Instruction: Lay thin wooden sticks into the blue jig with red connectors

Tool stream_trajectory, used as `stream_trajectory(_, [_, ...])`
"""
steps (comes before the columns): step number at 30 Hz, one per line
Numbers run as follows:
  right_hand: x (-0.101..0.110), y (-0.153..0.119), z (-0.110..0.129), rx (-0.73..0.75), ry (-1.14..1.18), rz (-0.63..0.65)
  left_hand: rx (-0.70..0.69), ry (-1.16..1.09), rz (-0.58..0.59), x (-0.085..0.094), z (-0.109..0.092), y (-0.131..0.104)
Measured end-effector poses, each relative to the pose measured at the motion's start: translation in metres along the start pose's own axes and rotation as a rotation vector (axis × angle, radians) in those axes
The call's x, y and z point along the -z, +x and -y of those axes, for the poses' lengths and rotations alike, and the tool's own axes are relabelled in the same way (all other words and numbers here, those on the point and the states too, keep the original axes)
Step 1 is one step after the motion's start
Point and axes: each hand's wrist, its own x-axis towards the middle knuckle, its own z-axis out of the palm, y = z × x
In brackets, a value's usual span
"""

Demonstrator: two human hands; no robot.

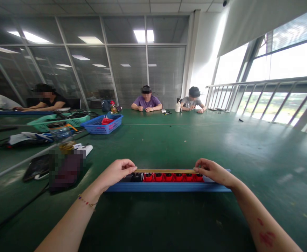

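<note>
Between my hands stretches a thin bundle of long yellowish strands, possibly wires. My left hand pinches it near the left end with thumb and fingertips. The fingers of my right hand are closed on it at the right. Just under the strands lies a long blue tray, parallel to the table's near side. Inside it sits a row of several red blocks with dark tops. Dark pieces lie left of the row, partly behind my left hand. A whitish piece beside my right hand is mostly covered.
A blue basket with a red item and a green basket with black cables stand at the far left. Nearer are a jar, a dark pouch and a cable. Several people sit around the green table.
</note>
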Motion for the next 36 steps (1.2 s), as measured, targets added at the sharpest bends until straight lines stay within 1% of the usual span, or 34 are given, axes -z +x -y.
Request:
stream_trajectory(8, [0.001, 0.000, -0.004, -0.013, -0.041, -0.009, 0.005, -0.012, 0.031, -0.001, -0.005, -0.003])
stream_trajectory(14, [0.003, 0.002, -0.009, -0.030, -0.089, -0.084, 0.002, -0.044, 0.021, -0.001, -0.005, -0.003])
stream_trajectory(16, [0.003, 0.002, -0.009, -0.045, -0.123, -0.080, -0.008, -0.043, 0.017, -0.002, -0.006, -0.003])
stream_trajectory(20, [0.004, 0.002, -0.009, -0.084, -0.175, -0.032, -0.011, -0.035, 0.014, -0.002, -0.005, -0.003])
stream_trajectory(24, [0.003, 0.003, -0.008, -0.079, -0.144, -0.054, 0.003, -0.033, 0.025, -0.001, -0.003, -0.002])
stream_trajectory(26, [0.003, 0.003, -0.008, -0.067, -0.105, -0.096, 0.001, -0.034, 0.035, -0.001, -0.002, -0.002])
stream_trajectory(28, [0.004, 0.003, -0.009, -0.066, -0.068, -0.168, -0.003, -0.041, 0.043, -0.002, -0.001, -0.002])
stream_trajectory(32, [0.010, 0.004, -0.015, -0.078, 0.049, -0.384, -0.003, -0.054, 0.030, -0.002, -0.001, -0.001])
stream_trajectory(34, [0.016, 0.005, -0.022, -0.080, 0.152, -0.493, 0.008, -0.060, 0.018, -0.002, -0.002, -0.001])
stream_trajectory(36, [0.024, 0.005, -0.032, -0.088, 0.238, -0.575, 0.019, -0.066, 0.014, -0.002, -0.002, -0.001])
